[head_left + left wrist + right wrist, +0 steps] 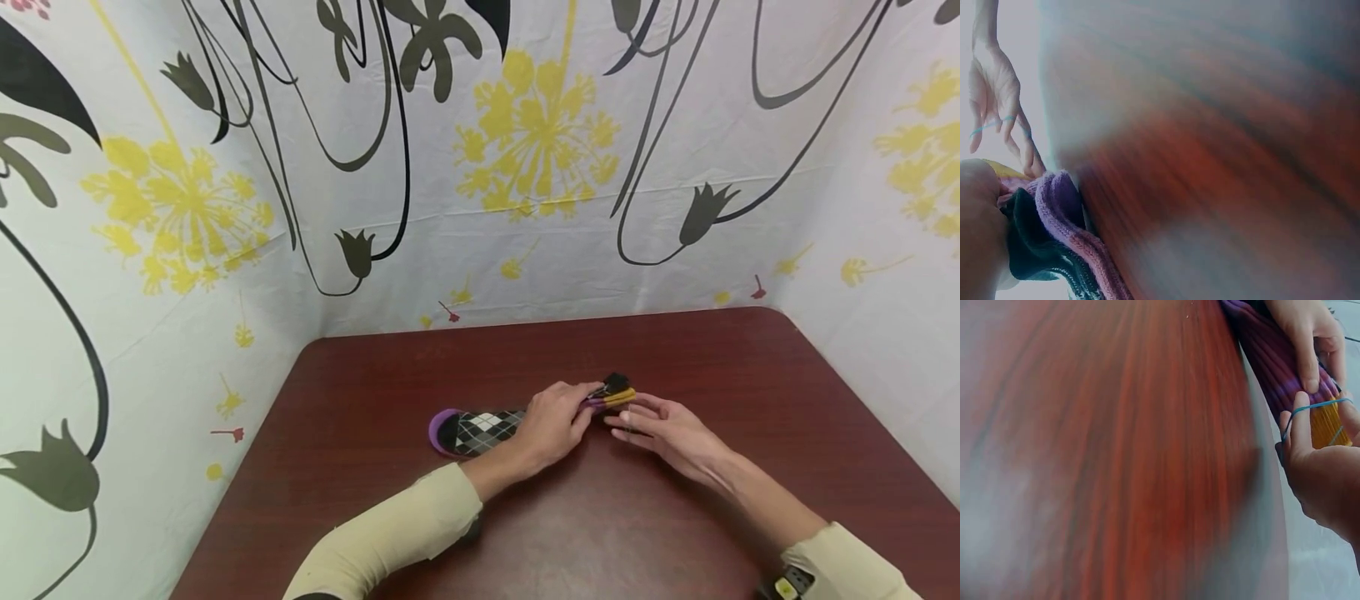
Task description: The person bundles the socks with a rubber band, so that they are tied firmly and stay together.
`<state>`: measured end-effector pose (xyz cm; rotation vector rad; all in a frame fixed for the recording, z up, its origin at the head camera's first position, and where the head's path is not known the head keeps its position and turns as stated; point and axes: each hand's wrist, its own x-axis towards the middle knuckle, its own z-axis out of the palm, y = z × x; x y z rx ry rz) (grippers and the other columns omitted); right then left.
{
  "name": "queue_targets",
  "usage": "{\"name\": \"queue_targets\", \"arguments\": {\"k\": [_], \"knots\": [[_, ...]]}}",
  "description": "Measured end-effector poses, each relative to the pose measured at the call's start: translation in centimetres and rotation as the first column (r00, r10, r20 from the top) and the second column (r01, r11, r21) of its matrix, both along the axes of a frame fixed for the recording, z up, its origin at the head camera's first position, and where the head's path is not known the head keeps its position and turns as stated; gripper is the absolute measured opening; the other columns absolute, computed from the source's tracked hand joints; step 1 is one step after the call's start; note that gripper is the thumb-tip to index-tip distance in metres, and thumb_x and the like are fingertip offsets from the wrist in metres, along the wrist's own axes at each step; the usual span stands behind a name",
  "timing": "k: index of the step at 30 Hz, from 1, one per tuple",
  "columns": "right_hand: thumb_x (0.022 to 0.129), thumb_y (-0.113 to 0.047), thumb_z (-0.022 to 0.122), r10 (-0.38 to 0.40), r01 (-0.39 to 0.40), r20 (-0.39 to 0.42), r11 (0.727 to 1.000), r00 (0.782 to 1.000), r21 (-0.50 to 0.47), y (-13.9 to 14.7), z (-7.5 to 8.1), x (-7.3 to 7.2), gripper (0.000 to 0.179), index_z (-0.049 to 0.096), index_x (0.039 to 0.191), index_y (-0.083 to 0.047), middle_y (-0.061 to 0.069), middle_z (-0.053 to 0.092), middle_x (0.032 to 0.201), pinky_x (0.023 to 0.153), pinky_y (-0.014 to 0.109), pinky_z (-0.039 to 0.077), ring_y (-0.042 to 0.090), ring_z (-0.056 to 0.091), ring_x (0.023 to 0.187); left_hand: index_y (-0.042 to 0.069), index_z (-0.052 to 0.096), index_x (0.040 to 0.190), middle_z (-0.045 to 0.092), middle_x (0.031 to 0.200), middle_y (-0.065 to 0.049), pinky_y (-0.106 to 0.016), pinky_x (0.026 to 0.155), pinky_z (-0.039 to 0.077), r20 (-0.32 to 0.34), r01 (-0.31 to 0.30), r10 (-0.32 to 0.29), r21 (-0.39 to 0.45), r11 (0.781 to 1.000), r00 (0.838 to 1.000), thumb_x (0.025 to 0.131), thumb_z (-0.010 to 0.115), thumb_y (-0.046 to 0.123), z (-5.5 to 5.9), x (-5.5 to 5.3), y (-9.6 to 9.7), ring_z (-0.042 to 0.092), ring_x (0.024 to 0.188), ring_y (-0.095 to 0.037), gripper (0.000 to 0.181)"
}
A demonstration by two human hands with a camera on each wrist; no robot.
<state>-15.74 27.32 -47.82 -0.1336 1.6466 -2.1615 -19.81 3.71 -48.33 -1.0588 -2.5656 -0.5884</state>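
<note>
My left hand [553,423] grips a stack of socks near the cuff end. On top is a dark argyle sock [487,429] with grey and white diamonds; a purple sock [435,430] shows beneath it at the toe. A yellow cuff [621,396] and a black cuff [617,382] stick out past the left fingers. My right hand [675,437] is at the cuffs with its fingers spread and mostly straight. A thin blue rubber band [1324,405] is stretched across these fingers, over the yellow cuff in the right wrist view.
The socks lie on a reddish-brown wooden table [360,517] with rounded back corners. Behind it and at the sides hangs a white cloth [420,192] printed with yellow flowers and grey stems. A dark object [472,529] shows partly below the left sleeve.
</note>
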Motion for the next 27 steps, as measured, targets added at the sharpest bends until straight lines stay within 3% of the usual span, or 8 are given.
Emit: {"name": "queue_targets", "arguments": {"k": [3,6,14,27], "knots": [[0.111,-0.005,0.054,-0.017,0.015,-0.023,0.998,1.000,-0.057,-0.5,-0.1,-0.3,0.073,0.004,0.162,0.014,0.012,0.060,0.143,0.105,0.038,0.054,0.015,0.068,0.122,0.019,0.066,0.144,0.076,0.121,0.004,-0.026,0.088,0.058,-0.008,0.025,-0.025,0.004,1.000,1.000,0.106,0.068,0.024,0.0,0.1,0.0,0.068,0.111,-0.011,0.038],[0.110,-0.001,0.054,-0.034,0.029,-0.043,0.993,0.998,-0.112,-0.8,-0.1,-0.6,0.072,0.005,0.161,0.015,0.000,0.067,0.130,0.102,0.035,0.055,0.013,0.069,0.118,0.019,0.064,0.148,0.075,0.125,0.005,-0.025,0.090,0.057,-0.022,0.059,-0.059,-0.008,0.998,0.998,0.106,0.068,0.024,-0.1,0.2,0.1,0.067,0.112,-0.011,0.042],[0.110,0.001,0.052,-0.049,0.040,-0.066,0.989,0.997,-0.141,-1.3,-0.4,-1.1,0.071,0.004,0.160,0.015,0.002,0.064,0.130,0.100,0.031,0.056,0.013,0.070,0.113,0.018,0.049,0.160,0.052,0.160,0.007,-0.023,0.097,0.053,-0.018,0.125,-0.126,-0.077,0.989,0.992,0.112,0.057,0.025,-0.4,0.4,-0.1,0.062,0.120,-0.012,0.050],[0.110,-0.002,0.056,-0.065,0.060,-0.074,0.996,0.995,-0.066,-1.2,-0.3,-1.7,0.075,0.006,0.165,0.008,0.007,0.062,0.133,0.094,0.034,0.060,0.014,0.069,0.113,0.019,0.050,0.160,0.050,0.161,0.004,-0.021,0.096,0.053,-0.074,0.155,-0.167,-0.150,0.977,0.983,0.110,0.060,0.018,-0.6,0.3,-0.4,0.061,0.120,-0.014,0.051]]}}
